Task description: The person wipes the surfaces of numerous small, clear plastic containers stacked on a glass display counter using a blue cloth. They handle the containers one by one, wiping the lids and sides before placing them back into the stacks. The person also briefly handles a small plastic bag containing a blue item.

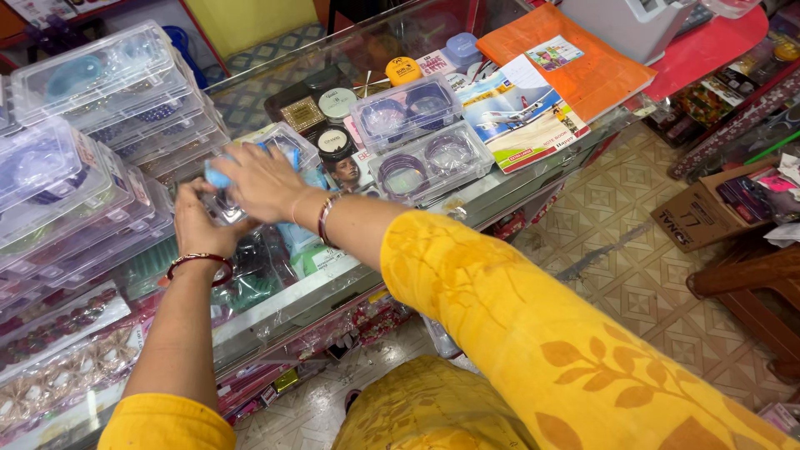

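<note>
While both hands met at the left centre of the frame, they closed together on one clear plastic box (223, 205) above the glass counter (492, 193). The right hand (262, 182) lay over the top of the box, palm down, fingers curled over its far edge toward the upper left; it covered most of the lid, so how tightly it gripped could not be told, though the fingers looked bent rather than spread. The left hand (197, 223) came up from below and from the left, its fingers wrapped under the box's near side, holding it from beneath. So the box sat between the two palms, the right above and the left below, and neither hand was nearer than the other: both touched it. Its long axis could not be read, since the hands hid its ends.

A scrap of light blue (217, 177) showed at the left edge of the right hand, whether cloth or part of the contents could not be told. Just beyond the hands, toward the upper right, a similar clear box (283, 146) lay on the counter, and further right two more boxes with bangles (421, 137) rested side by side. At the upper left stood a tall stack of boxes (100, 125).
</note>
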